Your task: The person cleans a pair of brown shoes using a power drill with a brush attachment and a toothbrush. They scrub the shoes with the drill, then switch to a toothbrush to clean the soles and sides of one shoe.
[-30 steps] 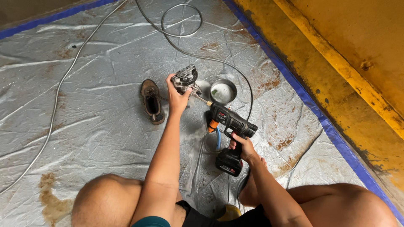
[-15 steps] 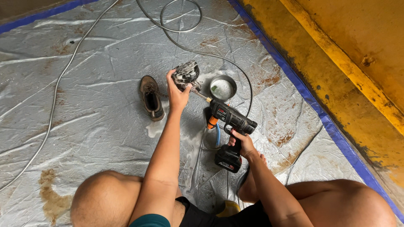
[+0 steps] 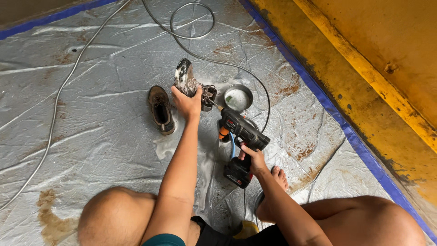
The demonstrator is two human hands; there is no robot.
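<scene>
Crinkled silver tarpaulin [image 3: 91, 136] covers the floor, stained with rusty patches and edged along its far and right sides with blue tape [image 3: 318, 95], beyond which a worn yellow wall [image 3: 387, 54] rises. Near the tarp's left edge a thin grey cable [image 3: 59, 105] runs diagonally, and a hose [image 3: 191, 20] loops near the far edge. Toward the middle a brown shoe [image 3: 161, 109] lies flat on its sole, laces up. Just beside it the left hand [image 3: 187, 104] is closed around the second shoe [image 3: 186, 79], holding it raised and tilted, its sole mottled with pale foam or mud (hard to tell which). Next comes a small round metal bowl [image 3: 238, 98] with cloudy liquid, standing on the tarp. The right hand [image 3: 255, 157] is wrapped around the grip of a black and orange battery spray gun [image 3: 241, 134], its nozzle aimed at the held shoe and close to it.

I judge the wet, slick sheet the main hazard: the bare foot [image 3: 278, 177] could slide on it. Spray at that short range may splash back toward the person or knock the shoe loose from a soapy hold. The bowl stands near enough to the gun to be tipped. The tarp looks thin and plasticky, the shoes scuffed and leathery, the gun hard moulded plastic.
</scene>
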